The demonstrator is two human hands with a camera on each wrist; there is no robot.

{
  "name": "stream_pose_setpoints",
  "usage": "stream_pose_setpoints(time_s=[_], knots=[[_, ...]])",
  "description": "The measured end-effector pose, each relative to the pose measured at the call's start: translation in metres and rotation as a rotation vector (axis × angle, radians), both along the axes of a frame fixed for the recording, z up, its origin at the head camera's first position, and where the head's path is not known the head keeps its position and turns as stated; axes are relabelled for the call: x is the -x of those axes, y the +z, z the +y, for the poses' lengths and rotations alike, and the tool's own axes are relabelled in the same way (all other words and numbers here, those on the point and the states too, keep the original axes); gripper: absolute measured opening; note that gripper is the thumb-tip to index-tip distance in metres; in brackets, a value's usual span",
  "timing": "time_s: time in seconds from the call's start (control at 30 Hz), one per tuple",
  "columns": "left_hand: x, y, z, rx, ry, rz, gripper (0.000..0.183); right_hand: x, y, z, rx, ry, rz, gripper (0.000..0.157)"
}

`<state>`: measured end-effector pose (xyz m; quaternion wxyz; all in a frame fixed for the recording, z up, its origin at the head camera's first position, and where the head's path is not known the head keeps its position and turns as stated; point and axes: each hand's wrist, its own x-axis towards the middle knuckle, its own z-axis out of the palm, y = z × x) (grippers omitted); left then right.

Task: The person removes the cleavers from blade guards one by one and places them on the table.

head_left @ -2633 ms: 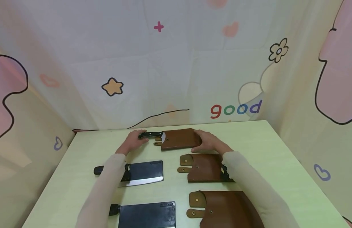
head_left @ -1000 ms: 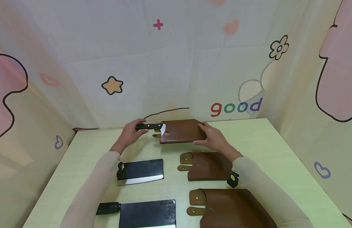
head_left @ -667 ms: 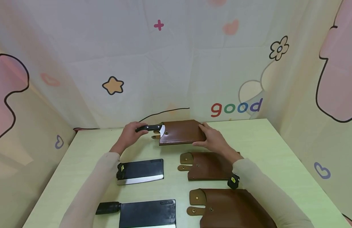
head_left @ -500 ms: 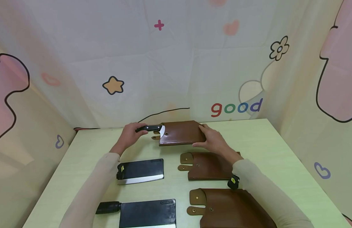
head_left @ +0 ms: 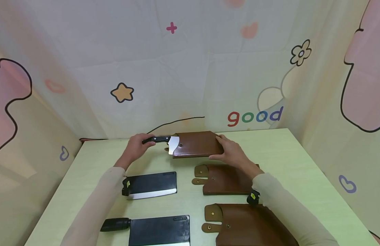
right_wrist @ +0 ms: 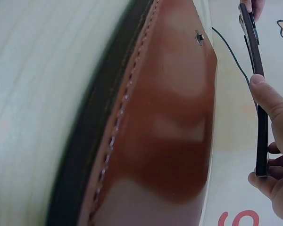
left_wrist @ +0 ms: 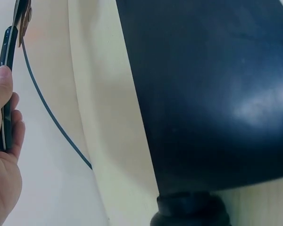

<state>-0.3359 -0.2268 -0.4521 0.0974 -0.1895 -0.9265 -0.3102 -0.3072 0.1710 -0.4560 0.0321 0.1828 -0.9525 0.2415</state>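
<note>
My left hand point(head_left: 135, 147) grips the black handle of a cleaver point(head_left: 173, 144) near the back of the table. Part of its bright blade shows outside a brown leather sheath point(head_left: 197, 145); the rest is hidden inside. My right hand point(head_left: 233, 152) holds the sheath's right end, thumb at its lower edge in the head view. Both are raised above the tabletop. In the left wrist view, the thumb and fingers of the left hand point(left_wrist: 4, 183) wrap the handle. The right wrist view shows the right hand point(right_wrist: 280, 122) pinching the sheath point(right_wrist: 262, 146) edge-on.
Two more cleavers with dark blades, a smaller one point(head_left: 154, 184) and a larger one point(head_left: 159, 229), lie at left on the pale table point(head_left: 300, 191). Two more brown sheaths, one in the middle row point(head_left: 223, 181) and one in front point(head_left: 248, 225), lie at right under my right arm. A printed curtain point(head_left: 190, 75) hangs behind.
The sheathed cleaver has been lifted off the table by both hands. Most recently my left hand has drawn the cleaver slightly left, so more blade shows; the right hand has barely moved.
</note>
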Motion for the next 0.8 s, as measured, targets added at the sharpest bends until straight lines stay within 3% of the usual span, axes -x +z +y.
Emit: stream_pose_setpoints(time_s=[0.47, 0.8], knots=[[-0.004, 0.004, -0.008, -0.026, 0.026, -0.013, 0.038, -0.004, 0.004, 0.012, 0.001, -0.007, 0.026, 0.099], [-0.006, 0.005, -0.02, 0.009, 0.046, 0.001, 0.036, -0.005, 0.003, 0.023, 0.001, -0.023, 0.037, 0.1]])
